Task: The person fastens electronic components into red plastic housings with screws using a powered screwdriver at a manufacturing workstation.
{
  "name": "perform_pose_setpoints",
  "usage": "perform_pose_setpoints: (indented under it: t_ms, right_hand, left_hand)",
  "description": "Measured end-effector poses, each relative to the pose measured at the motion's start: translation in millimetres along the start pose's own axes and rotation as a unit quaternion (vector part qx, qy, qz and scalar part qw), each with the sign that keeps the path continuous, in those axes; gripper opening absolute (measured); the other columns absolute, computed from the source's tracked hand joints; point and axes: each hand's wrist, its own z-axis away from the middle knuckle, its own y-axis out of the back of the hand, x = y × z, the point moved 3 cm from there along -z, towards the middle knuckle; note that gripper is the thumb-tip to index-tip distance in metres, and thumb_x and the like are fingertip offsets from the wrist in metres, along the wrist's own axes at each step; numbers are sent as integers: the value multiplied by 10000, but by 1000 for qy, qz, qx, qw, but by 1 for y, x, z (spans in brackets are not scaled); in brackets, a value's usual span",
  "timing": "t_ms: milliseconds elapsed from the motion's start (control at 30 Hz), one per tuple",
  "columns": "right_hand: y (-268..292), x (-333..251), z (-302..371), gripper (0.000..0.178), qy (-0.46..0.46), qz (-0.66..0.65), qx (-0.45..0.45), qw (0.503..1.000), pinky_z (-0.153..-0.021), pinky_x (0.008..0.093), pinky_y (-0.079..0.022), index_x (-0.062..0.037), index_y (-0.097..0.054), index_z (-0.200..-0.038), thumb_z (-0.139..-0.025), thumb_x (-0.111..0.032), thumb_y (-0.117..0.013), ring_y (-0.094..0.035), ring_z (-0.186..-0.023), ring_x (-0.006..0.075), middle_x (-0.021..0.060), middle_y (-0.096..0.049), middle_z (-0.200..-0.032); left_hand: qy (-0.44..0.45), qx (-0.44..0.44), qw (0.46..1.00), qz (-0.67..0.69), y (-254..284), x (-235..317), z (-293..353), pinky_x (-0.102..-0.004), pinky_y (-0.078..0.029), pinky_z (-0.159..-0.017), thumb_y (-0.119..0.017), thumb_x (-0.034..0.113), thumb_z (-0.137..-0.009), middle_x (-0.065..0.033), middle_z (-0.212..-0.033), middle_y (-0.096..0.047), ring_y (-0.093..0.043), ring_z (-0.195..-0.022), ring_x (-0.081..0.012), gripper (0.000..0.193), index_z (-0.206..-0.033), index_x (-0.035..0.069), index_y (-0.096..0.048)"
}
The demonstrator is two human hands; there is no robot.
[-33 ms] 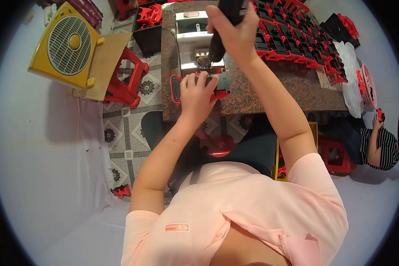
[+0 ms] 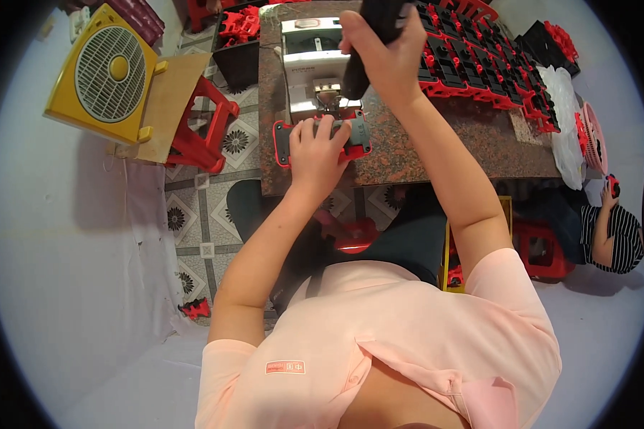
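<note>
My right hand (image 2: 393,63) is wrapped round a black electric screwdriver (image 2: 379,21), held above the table with its lower end slanting down to the left. Beside that end stands a silver screw feeder (image 2: 313,68) with a small metal outlet at its front. My left hand (image 2: 315,154) grips a red and black plastic housing (image 2: 360,137) lying on the table against the feeder's front, its fingers over the middle of the piece. The fingers hide the centre of the housing, and the screwdriver's tip is hard to make out.
Rows of red and black housings (image 2: 472,64) fill the right side of the speckled stone table (image 2: 401,163). A white plastic bag (image 2: 567,129) hangs at its right end. On the left, a yellow fan (image 2: 111,75) stands by a red stool (image 2: 202,132). Another person (image 2: 612,236) sits far right.
My right hand and the screwdriver have shifted slightly to the right, away from the feeder's outlet. My left hand stays on the housing.
</note>
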Motion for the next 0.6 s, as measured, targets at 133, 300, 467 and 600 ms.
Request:
perform_pose_setpoints:
  t_ms: [133,300,467,600]
  right_hand:
    - [28,19,23,216,-67,-10,60,996,-554,264,-528,-24,-542,-959,-893,-78,-741,-623,-598,101,24,-648,-761]
    - [37,29,32,213,-76,-7,62,995,-561,270,-536,-17,-528,-976,-901,-46,-726,-632,-607,107,39,-653,-767]
    - [29,25,30,228,-38,30,55,997,-562,266,-536,-16,-525,-990,-894,-35,-731,-631,-610,102,38,-652,-772]
    - [32,34,37,238,-107,17,70,992,-558,255,-535,-21,-523,-984,-889,-40,-740,-629,-616,93,33,-648,-770]
  left_hand:
    - [5,9,1000,-5,-3,2,-3,-505,-400,-1005,-860,204,-633,-103,-1208,-564,-513,-1117,-352,658,-1233,178,-590]
    - [9,3,1000,-6,-3,2,-1,-509,-397,-1010,-854,199,-642,-106,-1221,-557,-502,-1122,-351,663,-1247,182,-583]
    - [16,-7,1000,-7,-4,1,-2,-510,-396,-1012,-859,191,-635,-103,-1224,-553,-501,-1132,-351,667,-1246,185,-592]
    - [15,-10,1000,-4,-4,4,-3,-508,-400,-1008,-859,189,-633,-96,-1222,-554,-505,-1135,-347,657,-1238,183,-602]
